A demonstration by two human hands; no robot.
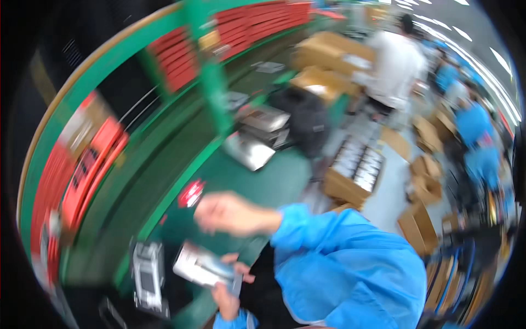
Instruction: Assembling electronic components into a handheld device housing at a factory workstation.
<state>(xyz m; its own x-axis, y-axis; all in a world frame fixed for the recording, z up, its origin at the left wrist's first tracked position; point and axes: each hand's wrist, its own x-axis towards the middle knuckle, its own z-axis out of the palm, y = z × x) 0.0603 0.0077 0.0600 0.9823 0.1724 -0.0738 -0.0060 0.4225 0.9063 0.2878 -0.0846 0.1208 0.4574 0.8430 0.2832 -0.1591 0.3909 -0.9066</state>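
Observation:
In the lower middle, my left hand (226, 295) grips one end of a flat white box (200, 266), with its thumb and fingers on opposite edges. The box has a grey end toward my palm. My right hand (233, 214) is raised above and beyond the box, apart from it. Motion smears its fingers, so I cannot make out whether anything is in them. Just left of it, a small shiny red and white item (191, 193) lies on the green bench (285, 178); its kind is too blurred to tell.
Left of the white box lies a black and white package (148, 276). Farther along stand stacked silver boxes (263, 123) and a black bag (301, 118). Red trays (93, 170) line the green rack. Cartons (350, 178) sit on the floor to the right, near other people.

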